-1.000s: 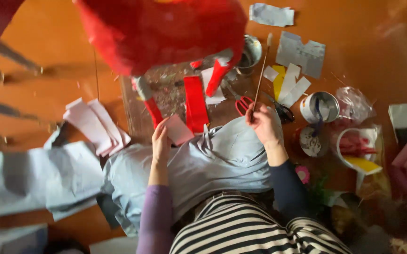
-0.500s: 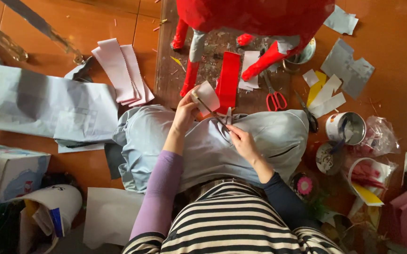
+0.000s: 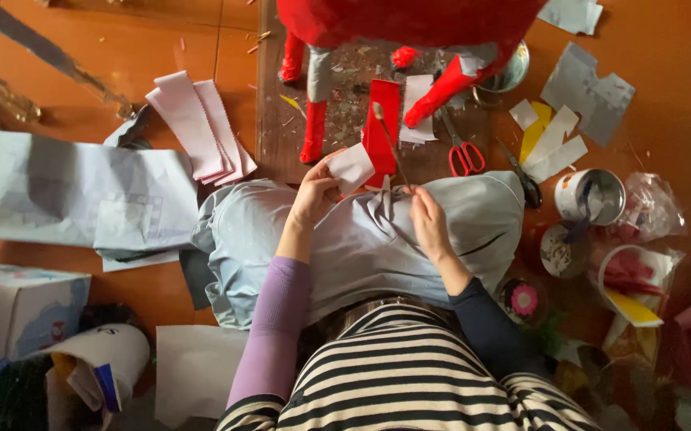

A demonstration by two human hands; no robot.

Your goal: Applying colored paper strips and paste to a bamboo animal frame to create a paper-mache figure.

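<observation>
Scissors [image 3: 463,152] lie beyond; left hand [image 3: 316,194] pinches white paper [image 3: 352,168], right hand [image 3: 427,217] seemingly grips brush [image 3: 392,145].

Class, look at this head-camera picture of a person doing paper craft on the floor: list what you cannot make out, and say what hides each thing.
- Large red paper-covered figure: its upper part is cut off by the top edge.
- Thin wooden brush: its lower end is hidden behind the right hand.
- Small white paper piece: its lower edge is covered by the left hand fingers.
- Metal tin: its contents are too blurred to tell.
</observation>
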